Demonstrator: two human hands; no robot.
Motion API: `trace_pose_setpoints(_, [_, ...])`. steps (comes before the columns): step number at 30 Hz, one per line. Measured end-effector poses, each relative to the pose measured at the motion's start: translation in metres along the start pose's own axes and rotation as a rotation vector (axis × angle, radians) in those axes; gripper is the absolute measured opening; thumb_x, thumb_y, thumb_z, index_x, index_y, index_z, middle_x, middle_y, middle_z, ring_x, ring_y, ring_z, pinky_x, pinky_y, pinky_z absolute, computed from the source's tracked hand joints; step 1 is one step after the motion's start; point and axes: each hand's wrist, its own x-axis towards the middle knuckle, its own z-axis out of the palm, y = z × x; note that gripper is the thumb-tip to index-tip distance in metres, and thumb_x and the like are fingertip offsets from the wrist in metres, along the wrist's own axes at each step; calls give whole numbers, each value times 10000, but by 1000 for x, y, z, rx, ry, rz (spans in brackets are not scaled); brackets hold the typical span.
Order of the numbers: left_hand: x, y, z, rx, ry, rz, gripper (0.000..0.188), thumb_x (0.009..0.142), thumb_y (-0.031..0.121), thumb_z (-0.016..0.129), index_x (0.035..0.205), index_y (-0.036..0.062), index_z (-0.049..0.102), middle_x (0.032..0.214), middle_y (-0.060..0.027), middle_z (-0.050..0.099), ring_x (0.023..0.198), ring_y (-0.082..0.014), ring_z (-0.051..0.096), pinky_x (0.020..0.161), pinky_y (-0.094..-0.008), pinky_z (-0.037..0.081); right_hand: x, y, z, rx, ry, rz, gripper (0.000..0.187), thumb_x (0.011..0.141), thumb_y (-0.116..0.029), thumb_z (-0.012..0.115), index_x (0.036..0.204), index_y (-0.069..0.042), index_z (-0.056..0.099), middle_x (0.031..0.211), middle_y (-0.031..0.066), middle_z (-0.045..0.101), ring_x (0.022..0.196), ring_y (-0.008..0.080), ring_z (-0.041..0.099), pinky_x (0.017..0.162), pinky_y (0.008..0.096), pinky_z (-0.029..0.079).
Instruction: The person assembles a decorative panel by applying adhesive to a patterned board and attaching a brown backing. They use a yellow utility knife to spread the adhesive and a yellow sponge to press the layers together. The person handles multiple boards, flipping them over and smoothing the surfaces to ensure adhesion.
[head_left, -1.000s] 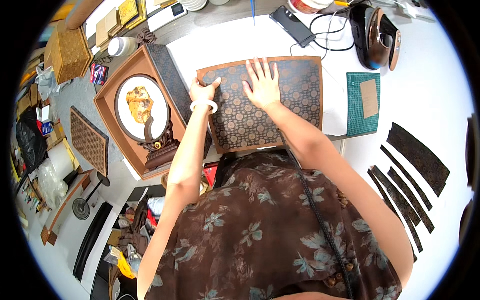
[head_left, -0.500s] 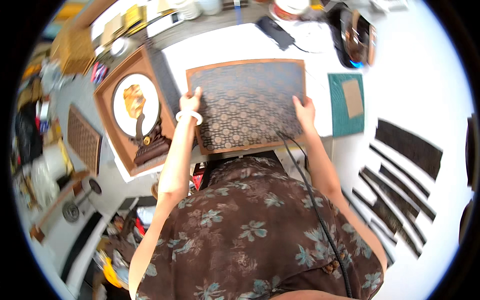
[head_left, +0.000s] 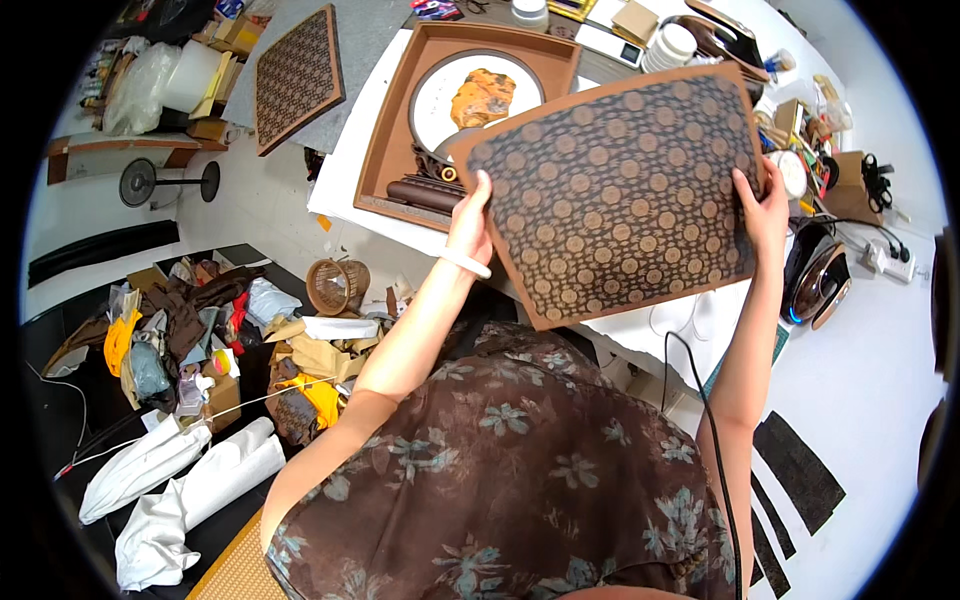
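Dark, brown-bordered, rectangular medallion-patterned panel (head_left: 615,200) spans between my left grip (head_left: 470,222) and right grip (head_left: 767,212), both clamped on its short edges, long axis running crosswise.

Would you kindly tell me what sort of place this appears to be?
Most likely a craft workshop: the patterned panel, the dark strips at lower right and the heap of mixed scraps at lower left suggest it.

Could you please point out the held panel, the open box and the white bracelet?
Held panel (head_left: 620,195): head view, middle of its patterned face.
Open box (head_left: 391,120): head view, its left wall.
White bracelet (head_left: 466,263): head view, middle of its band.
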Motion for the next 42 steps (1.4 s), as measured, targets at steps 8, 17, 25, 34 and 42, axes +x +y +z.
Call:
trace_pose_setpoints(8, [-2,30,-62,-266,-70,-119,858,871,655,591,1471,83,370,1451,-110,466,1344,-304,440,1099,-516,384,51,-77,98,-119,51,-238,604,826,-296,796,1315,-36,556,1207,185,639,1099,265,618,962,372,471])
trace_pose_setpoints(17, [23,94,-80,-331,-123,-155,922,881,759,440,1524,118,274,1501,-105,380,1373,-300,385,1120,-540,350,-107,-125,196,628,415,350,621,933,-329,696,1340,73,454,1339,177,538,1228,283,513,1079,411,381])
trace_pose_setpoints(25, [14,93,-135,-116,-122,-136,781,973,656,349,1514,99,270,1501,-97,389,1364,-283,393,1125,-465,343,-92,-108,256,889,215,509,223,1004,-294,607,1033,-84,536,960,51,665,836,136,613,697,290,515])
trace_pose_setpoints(34, [15,60,-181,-261,42,-322,644,963,546,519,1410,95,414,1364,-86,534,1247,-249,524,1060,-404,441,-73,-96,298,674,73,508,240,1015,-304,587,981,-70,543,839,49,647,747,106,555,656,275,472])
trace_pose_setpoints(42, [17,54,-179,-253,47,-320,613,957,535,543,1375,95,455,1304,-84,572,1204,-240,548,1032,-392,458,-73,-93,299,702,95,470,261,1015,-320,584,986,-66,530,815,57,644,724,107,554,638,278,471])
